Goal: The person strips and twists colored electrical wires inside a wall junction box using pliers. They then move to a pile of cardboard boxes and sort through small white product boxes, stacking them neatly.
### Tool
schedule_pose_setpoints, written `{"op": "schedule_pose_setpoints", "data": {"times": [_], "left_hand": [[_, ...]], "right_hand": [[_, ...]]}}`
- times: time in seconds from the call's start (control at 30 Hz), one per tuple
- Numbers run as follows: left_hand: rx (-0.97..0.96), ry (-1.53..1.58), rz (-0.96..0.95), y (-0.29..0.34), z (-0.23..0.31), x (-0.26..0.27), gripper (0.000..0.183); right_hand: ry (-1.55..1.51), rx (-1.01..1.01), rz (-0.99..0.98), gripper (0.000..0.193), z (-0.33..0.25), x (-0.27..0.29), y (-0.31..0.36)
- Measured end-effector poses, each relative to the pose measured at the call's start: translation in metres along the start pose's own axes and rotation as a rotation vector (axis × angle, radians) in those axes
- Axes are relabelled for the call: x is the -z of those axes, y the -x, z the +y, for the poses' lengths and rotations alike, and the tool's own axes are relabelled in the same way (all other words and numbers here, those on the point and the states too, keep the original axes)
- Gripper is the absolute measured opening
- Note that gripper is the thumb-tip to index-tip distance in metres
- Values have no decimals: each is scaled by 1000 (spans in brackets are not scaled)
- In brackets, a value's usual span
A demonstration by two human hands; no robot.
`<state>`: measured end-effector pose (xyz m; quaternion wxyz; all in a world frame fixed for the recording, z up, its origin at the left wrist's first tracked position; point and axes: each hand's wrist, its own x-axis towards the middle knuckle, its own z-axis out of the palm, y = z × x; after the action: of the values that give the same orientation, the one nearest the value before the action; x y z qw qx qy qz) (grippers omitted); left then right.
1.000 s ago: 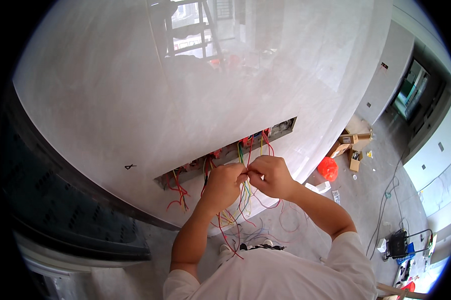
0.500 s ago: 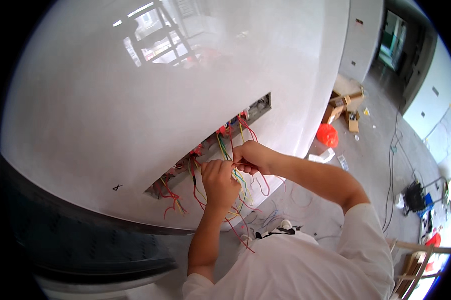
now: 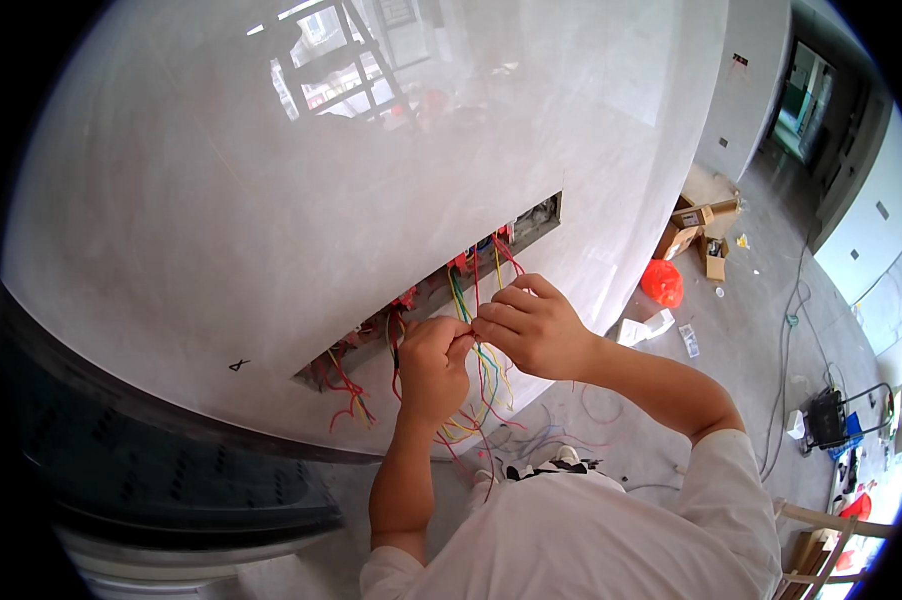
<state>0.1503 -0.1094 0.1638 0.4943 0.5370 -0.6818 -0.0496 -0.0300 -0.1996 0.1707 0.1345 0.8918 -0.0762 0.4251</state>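
A long slot (image 3: 431, 305) is cut slantwise into the glossy pale wall, and bundles of coloured wires come out of it. My left hand (image 3: 434, 370) is closed, its fingertips pinching a red wire in front of the slot's middle. Against it, my right hand (image 3: 533, 325) is closed too, thumb and fingers meeting at the same red wire. The pinched part is mostly hidden by my fingers. Yellow, green and blue wires (image 3: 491, 385) hang loose below my hands. Another cluster of red wires (image 3: 349, 390) dangles from the slot's lower left end.
At the right, open cardboard boxes (image 3: 713, 258) and an orange-red plastic bag (image 3: 661, 284) lie on the grey floor. Long cables (image 3: 783, 370) run towards a black folding cart (image 3: 829, 415). A wooden frame (image 3: 836, 518) stands at lower right. A dark covered panel (image 3: 171, 475) lies at lower left.
My right hand has turned and shifted slightly right, its back now facing up, with its fingertips pinching at the left hand. The left hand stays close to its place. The view has shifted slightly.
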Motion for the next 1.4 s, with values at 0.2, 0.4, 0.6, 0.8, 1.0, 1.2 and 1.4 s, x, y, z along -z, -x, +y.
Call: {"op": "schedule_pose_setpoints", "data": {"times": [0.2,0.4,0.6,0.8,1.0,1.2,1.4], "left_hand": [[-206,-69,-8,1,-13,-2,9],[-394,-118,148,9,-27,-10,14],[-183,19,103,12,-12,2,7],[-154,28,38,10,-14,3,5],[-345,-91,152,12,-20,-1,10],[-304,-40,175,18,-20,-3,11],[-199,77,134,10,-14,2,9]], "right_hand": [[-583,-491,-390,11,4,-6,4],[-1578,-1132,-638,32,18,-17,13],[-413,-192,-219,53,9,25,3],[-145,92,3,22,3,0,1],[-1258,-1128,-318,19,-13,-11,-5],[-1086,-1016,-274,18,-14,-4,1],[-94,-1,-23,28,-3,-5,3]]}}
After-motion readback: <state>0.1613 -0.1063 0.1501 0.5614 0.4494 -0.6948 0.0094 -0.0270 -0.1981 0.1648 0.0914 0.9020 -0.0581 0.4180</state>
